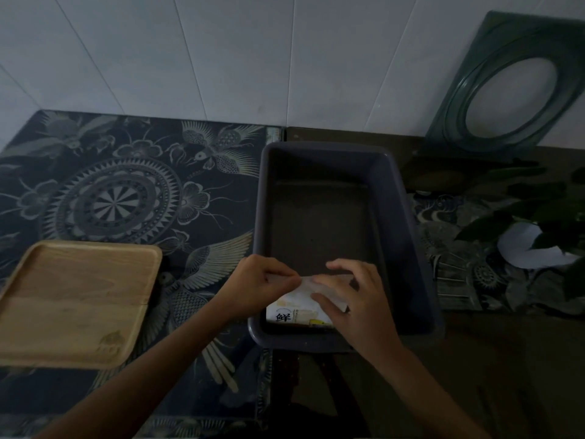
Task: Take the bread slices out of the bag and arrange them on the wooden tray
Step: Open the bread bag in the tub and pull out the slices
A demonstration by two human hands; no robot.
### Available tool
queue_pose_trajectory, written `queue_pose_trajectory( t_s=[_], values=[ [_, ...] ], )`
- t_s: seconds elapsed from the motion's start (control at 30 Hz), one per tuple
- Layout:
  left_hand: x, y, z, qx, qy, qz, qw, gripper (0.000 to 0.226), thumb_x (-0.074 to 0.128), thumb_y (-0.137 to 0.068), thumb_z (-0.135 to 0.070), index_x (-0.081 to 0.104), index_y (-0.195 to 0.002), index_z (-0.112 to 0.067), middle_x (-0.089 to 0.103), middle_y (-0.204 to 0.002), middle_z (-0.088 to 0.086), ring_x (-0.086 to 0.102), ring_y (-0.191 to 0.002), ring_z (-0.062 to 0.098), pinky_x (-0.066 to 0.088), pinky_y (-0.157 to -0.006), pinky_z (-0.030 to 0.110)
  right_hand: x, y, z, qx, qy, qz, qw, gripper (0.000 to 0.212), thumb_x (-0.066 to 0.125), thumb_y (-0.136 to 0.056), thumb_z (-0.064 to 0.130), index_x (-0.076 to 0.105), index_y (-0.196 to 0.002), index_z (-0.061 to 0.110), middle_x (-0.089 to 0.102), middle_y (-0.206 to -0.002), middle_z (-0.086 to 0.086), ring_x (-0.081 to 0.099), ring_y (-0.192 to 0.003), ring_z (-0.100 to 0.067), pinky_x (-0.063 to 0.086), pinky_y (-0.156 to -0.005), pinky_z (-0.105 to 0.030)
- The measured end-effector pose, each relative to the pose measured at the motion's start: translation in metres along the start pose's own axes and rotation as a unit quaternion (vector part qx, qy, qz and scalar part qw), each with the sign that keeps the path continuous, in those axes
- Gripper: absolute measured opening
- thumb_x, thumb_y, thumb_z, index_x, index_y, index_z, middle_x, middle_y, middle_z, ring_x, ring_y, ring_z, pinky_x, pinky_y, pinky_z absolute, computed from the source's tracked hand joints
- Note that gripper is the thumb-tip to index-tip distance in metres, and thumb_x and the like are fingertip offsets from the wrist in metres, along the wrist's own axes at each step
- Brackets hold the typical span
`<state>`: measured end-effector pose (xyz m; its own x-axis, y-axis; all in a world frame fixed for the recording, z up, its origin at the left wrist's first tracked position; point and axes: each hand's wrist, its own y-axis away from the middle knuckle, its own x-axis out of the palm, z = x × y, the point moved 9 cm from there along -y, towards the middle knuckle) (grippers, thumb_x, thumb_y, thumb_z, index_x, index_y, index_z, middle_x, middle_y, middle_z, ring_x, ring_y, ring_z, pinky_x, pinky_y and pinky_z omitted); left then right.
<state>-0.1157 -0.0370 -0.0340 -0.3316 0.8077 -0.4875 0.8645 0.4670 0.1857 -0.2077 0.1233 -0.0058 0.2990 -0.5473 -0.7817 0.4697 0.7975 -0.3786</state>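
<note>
Dim desk (pixel 190 147): bread bag (pixel 300 307) lies in the dark bin (pixel 408 223). Left hand (pixel 259 282) and right hand (pixel 351 296) pinch its thin, crinkly top; contents likely soft. Wooden tray (pixel 79 299) bare.

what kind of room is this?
Likely a home kitchen counter: white tiled wall, patterned mat, wooden tray, and a bread bag inside a dark plastic bin.

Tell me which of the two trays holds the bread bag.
The dark plastic bin on the right: the bread bag sits at its near end, gripped by both hands. The wooden tray on the left holds nothing.
</note>
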Motion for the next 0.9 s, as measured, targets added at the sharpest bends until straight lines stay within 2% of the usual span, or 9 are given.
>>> queue_pose_trajectory(
  t_s=[0.13, 0.27, 0.37, 0.43, 0.53, 0.7, 0.9],
  values=[
    [-0.001, -0.003, 0.001, -0.019, 0.016, 0.008, 1.000, 0.010, 0.076, -0.086, -0.029, 0.084, -0.090, -0.024, 0.078, -0.085, -0.010, 0.072, -0.082, 0.001, 0.060, -0.080, 0.031, 0.006, 0.003, 0.009, -0.017, 0.028, 0.006, 0.999, 0.012, 0.075, -0.087, 0.037, 0.077, -0.095, 0.028, 0.056, -0.132, 0.001, 0.051, -0.122, -0.025, 0.044, -0.098, -0.042],
    [-0.006, -0.006, -0.004, -0.013, 0.000, -0.010, 1.000, 0.012, 0.074, -0.086, -0.032, 0.083, -0.091, -0.026, 0.077, -0.085, -0.015, 0.071, -0.081, -0.002, 0.059, -0.076, 0.024, 0.004, 0.006, 0.017, -0.039, 0.056, -0.001, 0.998, 0.011, 0.076, -0.087, 0.039, 0.080, -0.093, 0.031, 0.057, -0.132, 0.004, 0.050, -0.125, -0.025, 0.036, -0.101, -0.040],
    [-0.013, -0.010, -0.013, 0.016, -0.019, -0.028, 0.999, 0.012, 0.072, -0.088, -0.033, 0.083, -0.092, -0.028, 0.074, -0.085, -0.016, 0.070, -0.080, -0.003, 0.055, -0.071, 0.017, -0.002, 0.009, 0.028, -0.073, 0.054, -0.002, 0.996, 0.010, 0.073, -0.090, 0.040, 0.078, -0.096, 0.033, 0.063, -0.123, 0.011, 0.050, -0.123, -0.022, 0.036, -0.098, -0.038],
    [-0.016, -0.014, -0.021, 0.050, -0.039, -0.037, 0.997, 0.012, 0.072, -0.089, -0.032, 0.082, -0.094, -0.027, 0.075, -0.089, -0.011, 0.070, -0.082, 0.002, 0.057, -0.076, 0.024, -0.004, 0.012, 0.035, -0.098, 0.051, 0.005, 0.994, 0.011, 0.071, -0.092, 0.039, 0.078, -0.094, 0.031, 0.071, -0.111, 0.015, 0.052, -0.120, -0.020, 0.037, -0.095, -0.038],
    [-0.019, -0.018, -0.033, 0.096, -0.069, -0.050, 0.992, 0.014, 0.072, -0.091, -0.031, 0.081, -0.098, -0.024, 0.075, -0.093, -0.008, 0.070, -0.085, 0.004, 0.058, -0.080, 0.030, -0.004, 0.016, 0.040, -0.122, 0.041, 0.034, 0.991, 0.015, 0.068, -0.093, 0.036, 0.081, -0.093, 0.028, 0.076, -0.099, 0.017, 0.055, -0.114, -0.015, 0.040, -0.092, -0.038],
    [-0.026, -0.024, -0.046, 0.153, -0.101, -0.080, 0.980, 0.014, 0.073, -0.091, -0.024, 0.081, -0.099, -0.017, 0.077, -0.093, 0.000, 0.072, -0.082, 0.011, 0.060, -0.080, 0.038, 0.001, 0.027, 0.043, -0.142, 0.025, 0.097, 0.985, 0.015, 0.067, -0.097, 0.035, 0.080, -0.097, 0.028, 0.076, -0.095, 0.016, 0.058, -0.101, -0.012, 0.042, -0.087, -0.035],
    [-0.032, -0.024, -0.048, 0.182, -0.126, -0.082, 0.972, 0.015, 0.070, -0.093, -0.023, 0.081, -0.101, -0.018, 0.075, -0.094, -0.004, 0.069, -0.080, 0.007, 0.060, -0.077, 0.033, 0.005, 0.048, 0.046, -0.159, 0.027, 0.161, 0.974, 0.017, 0.064, -0.097, 0.037, 0.079, -0.099, 0.029, 0.077, -0.096, 0.014, 0.057, -0.102, -0.010, 0.035, -0.091, -0.028]
  ],
)
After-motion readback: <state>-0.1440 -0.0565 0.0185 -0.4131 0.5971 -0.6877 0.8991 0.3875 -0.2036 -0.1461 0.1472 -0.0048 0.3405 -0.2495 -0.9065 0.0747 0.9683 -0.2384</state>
